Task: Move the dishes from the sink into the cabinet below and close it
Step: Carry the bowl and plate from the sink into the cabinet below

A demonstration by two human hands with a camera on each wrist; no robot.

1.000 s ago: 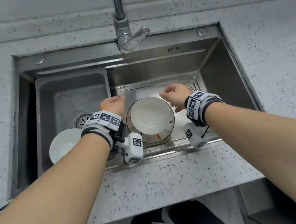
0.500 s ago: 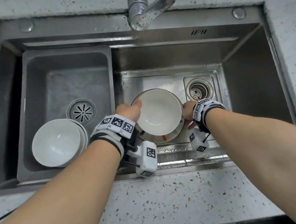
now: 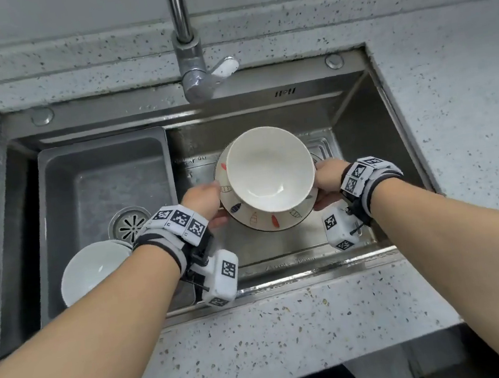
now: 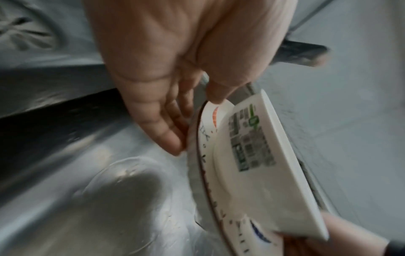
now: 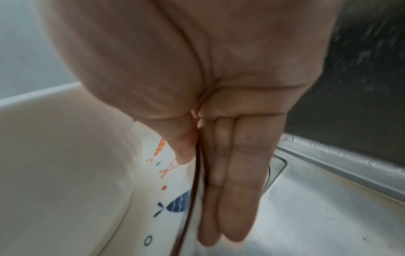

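Plainly, two hands carry one stack above the right basin of the sink [image 3: 357,101]: a white bowl [image 3: 269,168] sits on a patterned plate [image 3: 272,219], and the pair hangs clear of the basin floor. The left hand [image 3: 204,202] pinches the plate's left rim, thumb on top and fingers [image 4: 166,131] beneath, as the left wrist view shows. The right hand [image 3: 326,180] pinches the right rim, its thumb on the fish pattern and its straight fingers [image 5: 238,181] under the edge. The bowl covers most of the plate's face, so only a crescent of painted fish shows. A printed label on the bowl's outer wall is blurred and unreadable. In the left basin stand more white bowls [image 3: 94,272], partly hidden behind the left forearm; a second rim peeks out at the edge, but how many are stacked cannot be told. One round drain [image 3: 129,223] shows in the left basin; the right basin's drain is mostly covered by the stack. One tap [image 3: 194,66] stands behind the sink. The cabinet below is cut off by the speckled counter [image 3: 293,335].
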